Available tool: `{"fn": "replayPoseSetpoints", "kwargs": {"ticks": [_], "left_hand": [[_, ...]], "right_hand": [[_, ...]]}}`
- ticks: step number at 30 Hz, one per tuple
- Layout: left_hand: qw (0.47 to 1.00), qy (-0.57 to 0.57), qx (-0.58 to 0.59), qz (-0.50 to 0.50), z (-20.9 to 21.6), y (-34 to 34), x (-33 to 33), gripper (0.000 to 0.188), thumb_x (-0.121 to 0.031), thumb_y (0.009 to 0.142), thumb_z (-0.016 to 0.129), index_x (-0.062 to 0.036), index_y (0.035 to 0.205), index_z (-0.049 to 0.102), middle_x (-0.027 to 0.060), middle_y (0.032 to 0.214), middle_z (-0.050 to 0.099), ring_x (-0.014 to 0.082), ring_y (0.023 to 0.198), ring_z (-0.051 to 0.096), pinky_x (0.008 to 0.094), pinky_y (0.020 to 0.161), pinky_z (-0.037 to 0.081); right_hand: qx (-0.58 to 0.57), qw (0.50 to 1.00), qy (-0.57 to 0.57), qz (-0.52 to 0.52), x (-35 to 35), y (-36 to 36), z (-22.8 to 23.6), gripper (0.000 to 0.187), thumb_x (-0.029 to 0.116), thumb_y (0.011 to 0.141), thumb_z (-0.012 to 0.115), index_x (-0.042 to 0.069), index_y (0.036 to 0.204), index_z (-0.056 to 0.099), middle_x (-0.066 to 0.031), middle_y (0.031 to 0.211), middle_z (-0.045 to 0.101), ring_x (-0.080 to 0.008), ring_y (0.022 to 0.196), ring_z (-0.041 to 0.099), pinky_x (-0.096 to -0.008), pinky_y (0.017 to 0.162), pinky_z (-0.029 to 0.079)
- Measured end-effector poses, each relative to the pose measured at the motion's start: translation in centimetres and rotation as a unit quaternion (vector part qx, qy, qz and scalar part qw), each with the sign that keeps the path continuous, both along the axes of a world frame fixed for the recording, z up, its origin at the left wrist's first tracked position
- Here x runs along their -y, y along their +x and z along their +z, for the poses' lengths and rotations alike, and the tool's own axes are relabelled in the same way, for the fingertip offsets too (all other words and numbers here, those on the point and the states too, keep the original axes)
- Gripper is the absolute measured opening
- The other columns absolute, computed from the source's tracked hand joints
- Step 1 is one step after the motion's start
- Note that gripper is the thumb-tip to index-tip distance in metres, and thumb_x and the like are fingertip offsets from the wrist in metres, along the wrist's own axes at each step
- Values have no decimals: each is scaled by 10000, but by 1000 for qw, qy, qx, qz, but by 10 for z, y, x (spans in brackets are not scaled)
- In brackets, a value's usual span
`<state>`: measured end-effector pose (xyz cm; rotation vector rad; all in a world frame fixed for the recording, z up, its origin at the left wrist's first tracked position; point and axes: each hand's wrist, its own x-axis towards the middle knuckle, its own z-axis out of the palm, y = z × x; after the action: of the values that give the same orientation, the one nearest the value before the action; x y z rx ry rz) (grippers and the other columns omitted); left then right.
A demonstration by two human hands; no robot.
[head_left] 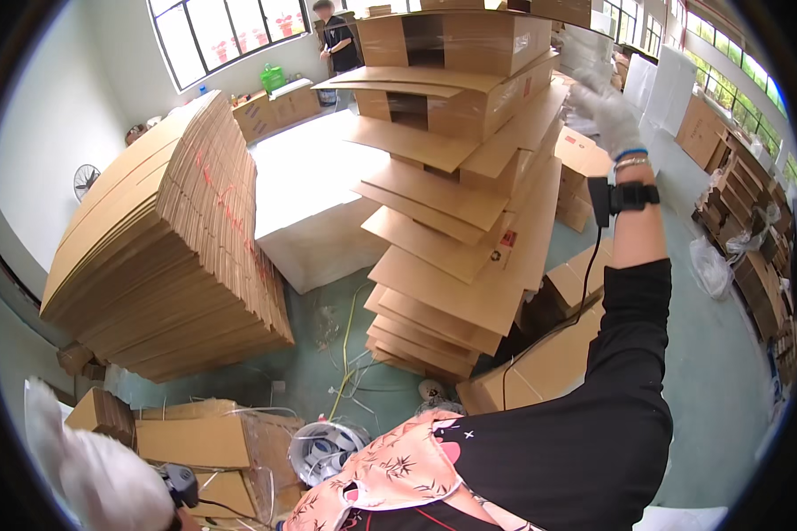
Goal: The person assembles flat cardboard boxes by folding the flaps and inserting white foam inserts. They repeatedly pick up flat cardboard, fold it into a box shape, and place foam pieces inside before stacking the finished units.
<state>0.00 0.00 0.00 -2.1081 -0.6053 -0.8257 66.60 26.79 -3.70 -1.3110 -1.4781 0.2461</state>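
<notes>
My right hand (607, 111), in a pale glove, is raised beside the upper right side of a tall stack of open cardboard boxes (443, 239). Its fingers are blurred but look spread, with nothing visible in them; whether they touch a box I cannot tell. The stacked boxes have flaps jutting out at uneven angles. At the lower left, my left hand (97, 473), also gloved and blurred, is stretched out above the floor near some brown cardboard bundles (190, 442). No object shows in it.
A thick stack of flat cardboard (168, 239) stands at the left. Between the two stacks is a large white block (314, 230). Straps (350, 341) lie on the green floor, near a white bucket (314, 451). Another person (335, 40) stands at the back.
</notes>
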Motion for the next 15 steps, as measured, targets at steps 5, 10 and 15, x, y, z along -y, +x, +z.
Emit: {"fn": "replayPoseSetpoints", "kwargs": {"ticks": [5,10,15], "left_hand": [[972,-43,-48,226,17,34,-126,379,-133,960,535,-14,1320,541,218,1384,522,384,1276,503,474,1076,383],[974,-43,-2,225,37,68,-284,396,-121,892,614,-26,1274,572,184,1324,576,365,1204,553,446,1033,420],[986,-82,10,143,44,159,-453,466,-204,883,633,-37,1309,546,182,1323,571,334,1209,559,424,1040,431]], "right_hand": [[19,943,117,-312,-116,109,53,593,390,860,643,60,1340,532,-134,1190,644,-257,1056,636,-371,911,501],[-8,872,134,-471,-174,160,82,724,383,813,617,70,1438,429,-214,1340,569,-372,1244,539,-423,1051,406],[-140,900,385,-147,-218,219,60,425,87,894,606,43,1316,576,-101,1276,638,-210,1169,599,-319,1022,455]]}}
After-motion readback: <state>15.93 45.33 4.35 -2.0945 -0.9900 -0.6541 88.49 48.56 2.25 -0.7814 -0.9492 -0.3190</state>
